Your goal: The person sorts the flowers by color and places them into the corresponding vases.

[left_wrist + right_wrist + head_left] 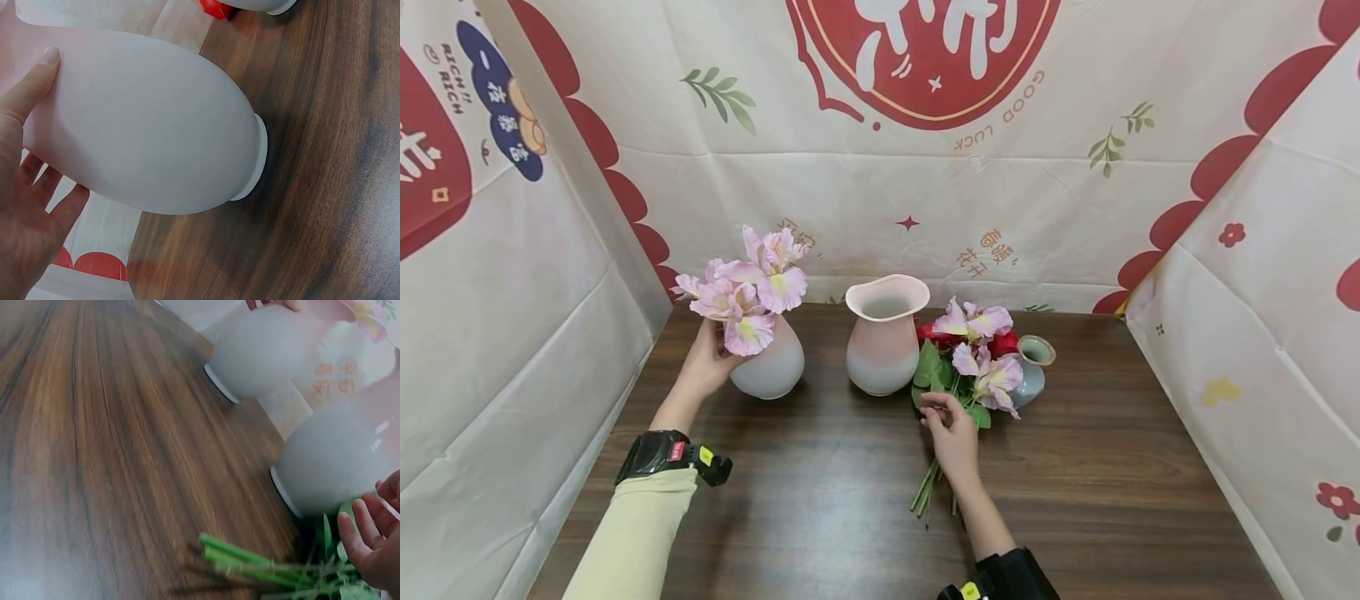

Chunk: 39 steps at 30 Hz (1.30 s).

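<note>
From where I stand, the person's left hand (707,362) has hold of the left-hand vase (771,371) near its neck, thumb on one side and fingers round the other. A cluster of pale pink-purple flowers (756,287) rises from that vase's mouth and spills over towards the hand. The right hand (955,437) is empty, fingers loosely bent, over the lower part of a bunch lying at the right. Its green stems (925,492) run out below the hand towards the person, and its leaves (928,364) lie just beyond the fingertips. More pink-purple blooms (996,379) top the bunch, with red flowers (1003,342) tucked among them.

Between the two hands, farther back, a wavy-rimmed vase (883,354) stands upright, pink above and greyish white below, right beside the red flowers. At the bunch's other side is a small blue vase (1030,385), partly hidden by petals. All of this sits towards the far edge of a dark wood tabletop (1112,467).

A black device (658,454) is strapped round the left wrist, above a pale yellow sleeve (640,525). Behind hangs a cream cloth (700,192) printed with a big red emblem (925,92) and scalloped red borders.
</note>
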Motion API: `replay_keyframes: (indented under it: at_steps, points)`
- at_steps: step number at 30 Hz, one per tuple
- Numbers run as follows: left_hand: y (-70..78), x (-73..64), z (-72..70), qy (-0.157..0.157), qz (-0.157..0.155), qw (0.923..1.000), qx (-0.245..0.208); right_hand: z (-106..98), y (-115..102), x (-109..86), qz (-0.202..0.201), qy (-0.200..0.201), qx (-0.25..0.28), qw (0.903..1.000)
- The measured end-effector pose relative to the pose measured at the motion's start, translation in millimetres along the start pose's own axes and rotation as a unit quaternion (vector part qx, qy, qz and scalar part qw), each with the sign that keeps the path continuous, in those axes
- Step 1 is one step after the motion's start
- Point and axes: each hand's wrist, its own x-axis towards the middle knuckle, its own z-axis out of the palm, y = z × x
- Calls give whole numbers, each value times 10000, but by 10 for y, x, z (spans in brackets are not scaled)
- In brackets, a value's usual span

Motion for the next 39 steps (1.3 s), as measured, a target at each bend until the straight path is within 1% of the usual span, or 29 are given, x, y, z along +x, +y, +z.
replay_keyframes:
  at_steps: [7,9,12,16,19,23,30,39]
  points:
    - [7,-4,-2,17,-14,10000,31,-248,85,-82,477,406,146,9979]
    - [10,-7,-3,1,-30,10000,47,-305,101,-100,547,507,218,9970]
    - [18,-14,-6,-17,-42,10000,25,-378,129,-122,679,621,464,9947]
    - [30,-24,-5,-25,-31,10000,-22,-453,184,-149,759,759,782,9911]
    - [31,-23,0,-19,-21,10000,-24,-493,218,-171,800,834,855,9896]
    - [22,-19,10,12,12,10000,-5,-527,242,-200,890,852,811,9891]
    - [23,-27,13,47,48,10000,4,-552,268,-228,1114,770,705,9883]
    - [39,-23,17,49,49,10000,-3,-516,309,-241,1175,655,826,9875]
